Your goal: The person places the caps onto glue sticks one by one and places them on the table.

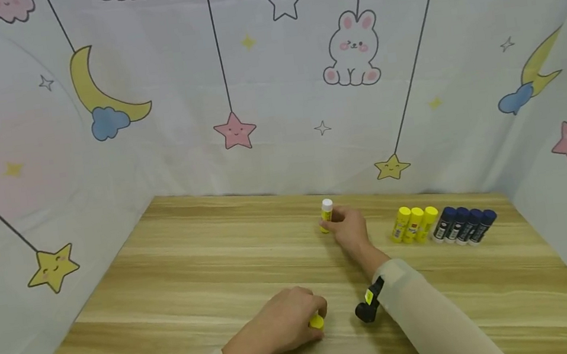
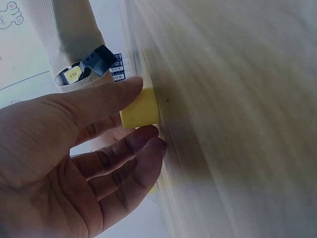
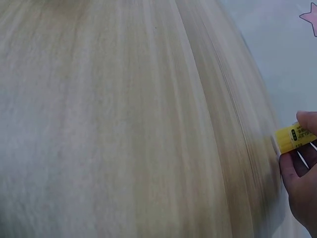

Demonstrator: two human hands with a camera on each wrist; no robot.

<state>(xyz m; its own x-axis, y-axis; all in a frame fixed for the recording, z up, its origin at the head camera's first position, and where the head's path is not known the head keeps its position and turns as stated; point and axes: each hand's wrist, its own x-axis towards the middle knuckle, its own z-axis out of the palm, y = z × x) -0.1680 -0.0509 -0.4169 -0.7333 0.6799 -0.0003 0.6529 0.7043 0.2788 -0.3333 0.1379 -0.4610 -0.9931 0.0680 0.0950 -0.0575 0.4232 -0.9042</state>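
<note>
My right hand (image 1: 351,231) grips a yellow glue stick (image 1: 326,217) by its side, upright at the back middle of the table, its white top bare. The lower end of that glue stick (image 3: 291,139) shows between thumb and fingers in the right wrist view, close to the tabletop. Nearer the front, my left hand (image 1: 292,318) has thumb and fingers around a small yellow cap (image 1: 316,321). In the left wrist view this cap (image 2: 140,110) sits against the wooden surface, thumb on one side and curled fingertips on the other.
Three yellow glue sticks (image 1: 414,224) stand in a row right of my right hand. Beside them is a row of several dark-blue-capped glue sticks (image 1: 463,225). A patterned white cloth (image 1: 281,159) hangs behind the wooden table (image 1: 207,253).
</note>
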